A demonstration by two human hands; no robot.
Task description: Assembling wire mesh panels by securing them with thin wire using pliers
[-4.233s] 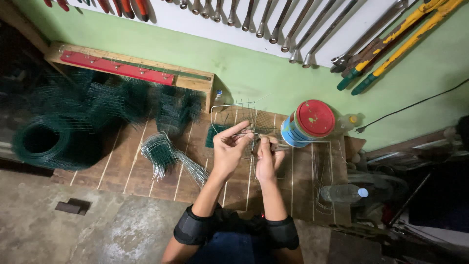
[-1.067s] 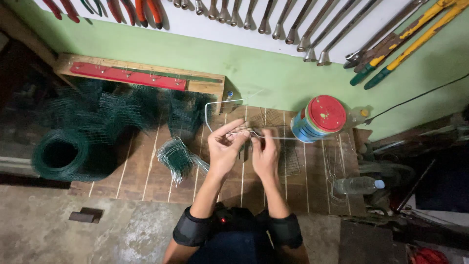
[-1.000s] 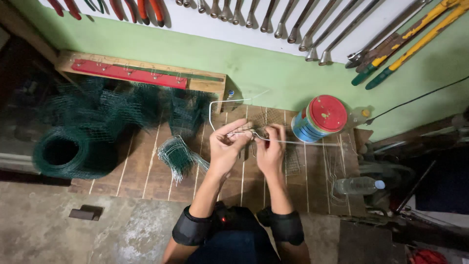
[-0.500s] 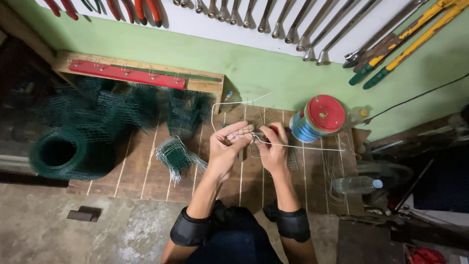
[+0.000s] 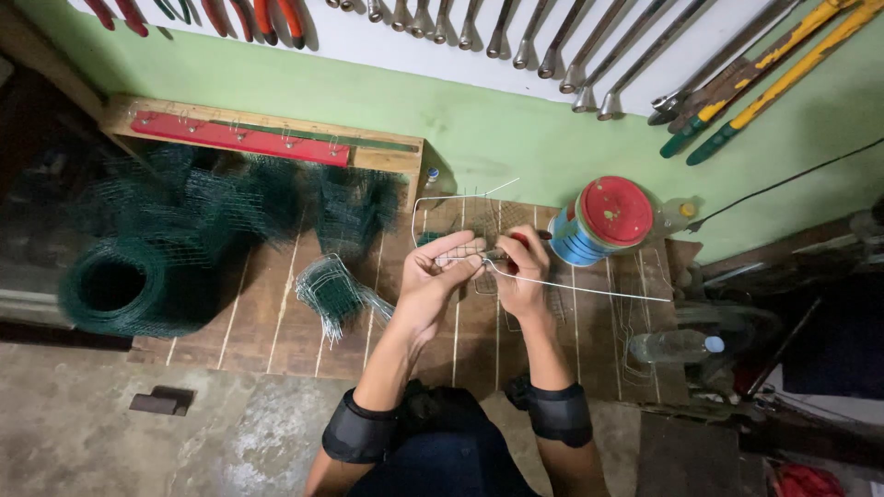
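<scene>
Wire point(image 5: 552, 283) — thin, bare, bent | left hand point(image 5: 433, 281) pinching | right hand point(image 5: 523, 271) gripping

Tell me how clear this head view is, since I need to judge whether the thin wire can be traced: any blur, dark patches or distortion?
Head view: the hands, left hand and right hand, are evenly lit and fairly sharp; the pale wire reads clearly against the wooden bench; the green mesh roll sinks into shadow at left; wide-angle lens splays the hanging wrenches.

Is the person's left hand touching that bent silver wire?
Touching. The head view shows the left hand with its fingers closed round the bent silver wire, beside the right hand, over the wooden bench.
</scene>
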